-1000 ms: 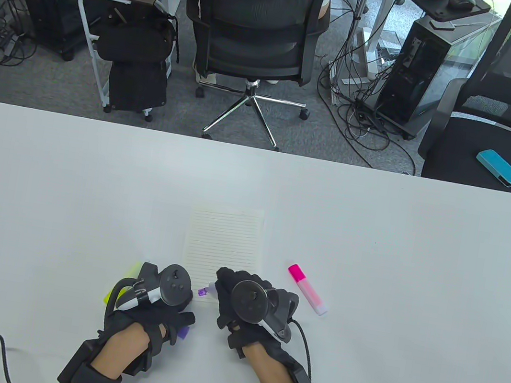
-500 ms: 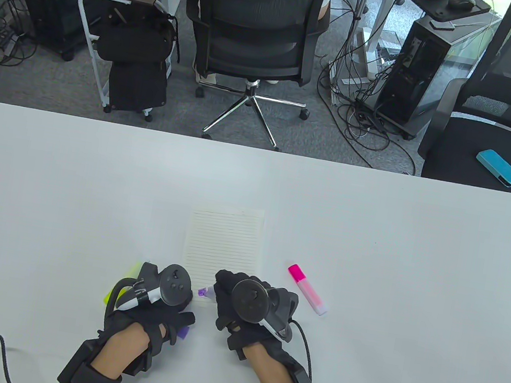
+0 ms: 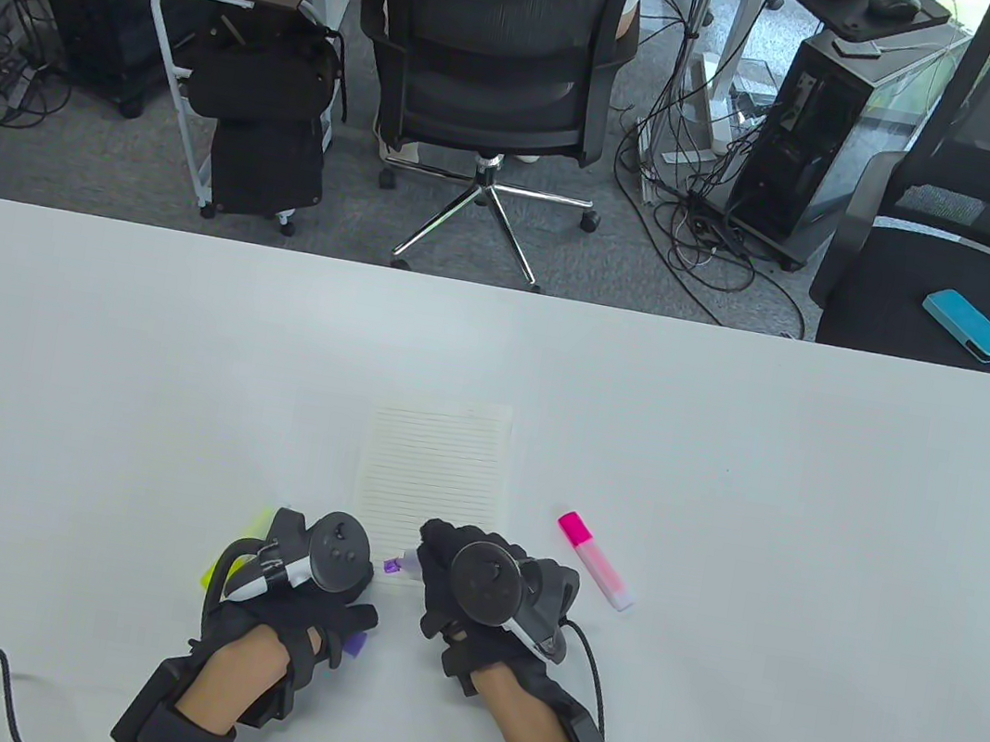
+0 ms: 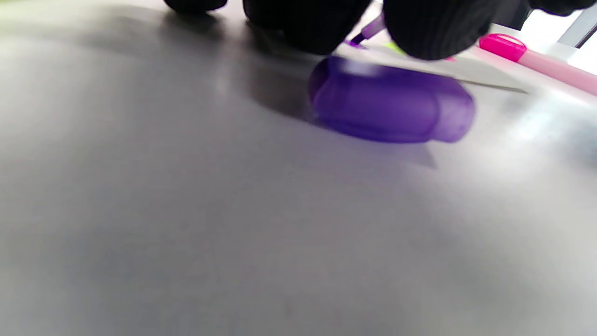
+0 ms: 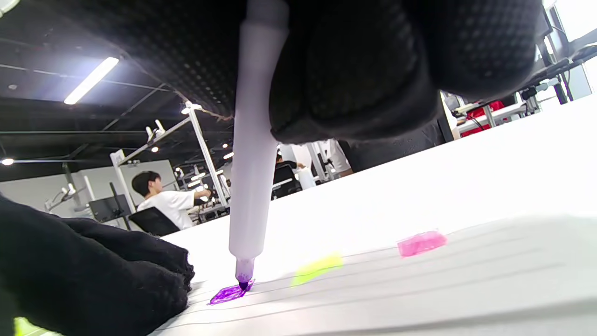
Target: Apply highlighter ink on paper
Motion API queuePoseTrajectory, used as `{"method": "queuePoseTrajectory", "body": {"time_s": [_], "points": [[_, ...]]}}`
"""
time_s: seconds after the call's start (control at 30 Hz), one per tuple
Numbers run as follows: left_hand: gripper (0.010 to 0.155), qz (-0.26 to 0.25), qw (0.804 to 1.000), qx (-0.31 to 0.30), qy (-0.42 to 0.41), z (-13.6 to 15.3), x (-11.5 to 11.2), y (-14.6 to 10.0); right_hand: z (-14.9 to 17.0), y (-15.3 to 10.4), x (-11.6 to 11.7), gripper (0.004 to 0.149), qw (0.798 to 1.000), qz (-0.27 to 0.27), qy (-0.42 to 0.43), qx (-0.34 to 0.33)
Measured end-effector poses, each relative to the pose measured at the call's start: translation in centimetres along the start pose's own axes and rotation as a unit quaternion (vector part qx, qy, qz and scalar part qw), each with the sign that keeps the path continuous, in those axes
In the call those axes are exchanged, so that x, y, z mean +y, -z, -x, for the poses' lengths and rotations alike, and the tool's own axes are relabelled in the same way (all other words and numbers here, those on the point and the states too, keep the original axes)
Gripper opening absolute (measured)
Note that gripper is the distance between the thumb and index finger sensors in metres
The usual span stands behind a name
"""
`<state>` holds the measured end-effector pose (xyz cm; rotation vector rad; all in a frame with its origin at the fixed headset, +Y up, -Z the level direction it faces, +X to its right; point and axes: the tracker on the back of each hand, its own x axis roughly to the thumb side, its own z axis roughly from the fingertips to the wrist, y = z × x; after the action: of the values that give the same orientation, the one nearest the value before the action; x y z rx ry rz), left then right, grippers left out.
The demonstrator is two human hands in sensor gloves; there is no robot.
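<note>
Mid-stroke — right hand (image 3: pixel 462 577) clamped on purple highlighter (image 5: pixel 254 186), tip touching paper (image 3: pixel 433 465) at its 7 o'clock corner; left hand (image 3: pixel 301 589) resting beside, grip unclear — next, probably a steady sideways drag.

Table view is bright and evenly lit, pretty sharp, with daylight blowing out the window at 2 o'clock and the straight table edge (image 3: pixel 509 284) bowing at the corners from the wide lens. Left wrist view is mushy: the purple cap (image 4: pixel 392 105) is blurred, soft shadow under it, glare at 3 o'clock. Right wrist view has a ceiling strip light (image 5: pixel 91 80) at 10 o'clock, dark gloves up close, washed-out tabletop.
</note>
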<state>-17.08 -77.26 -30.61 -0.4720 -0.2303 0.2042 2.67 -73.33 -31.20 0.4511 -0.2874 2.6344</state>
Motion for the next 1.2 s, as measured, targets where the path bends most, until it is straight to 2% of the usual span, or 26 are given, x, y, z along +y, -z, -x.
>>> {"method": "queuePoseTrajectory", "body": {"time_s": [0.27, 0.47, 0.57, 0.67, 0.8, 0.9, 1.0, 1.2], "points": [[0.066, 0.000, 1.000, 0.000, 0.000, 0.01, 0.00, 0.01, -0.37, -0.11, 0.43, 0.033, 1.000, -0.008, 0.026, -0.001], [0.066, 0.000, 1.000, 0.000, -0.001, 0.02, -0.01, 0.02, -0.19, -0.07, 0.09, 0.032, 1.000, -0.001, -0.001, 0.010], [0.066, 0.000, 1.000, 0.000, 0.001, 0.02, 0.00, 0.02, -0.19, -0.08, 0.29, 0.032, 0.999, -0.007, 0.034, 0.007], [0.066, 0.000, 1.000, 0.000, -0.001, 0.04, -0.01, 0.02, -0.29, 0.00, 0.21, 0.032, 1.000, -0.008, -0.008, 0.005], [0.066, 0.001, 1.000, 0.000, 0.000, 0.04, 0.00, 0.02, -0.36, -0.11, -0.01, 0.032, 1.000, 0.005, -0.011, 0.008], [0.066, 0.000, 1.000, 0.000, 0.000, 0.04, -0.01, 0.02, -0.51, -0.13, 0.34, 0.032, 1.000, -0.003, 0.025, 0.004], [0.066, 0.000, 1.000, 0.000, -0.001, 0.04, -0.01, 0.00, -0.45, -0.05, 0.32, 0.032, 1.000, -0.007, -0.010, 0.003], [0.066, 0.000, 1.000, 0.001, 0.001, 0.02, -0.02, 0.00, -0.31, -0.14, 0.00, 0.032, 1.000, 0.009, -0.004, 0.007]]}}
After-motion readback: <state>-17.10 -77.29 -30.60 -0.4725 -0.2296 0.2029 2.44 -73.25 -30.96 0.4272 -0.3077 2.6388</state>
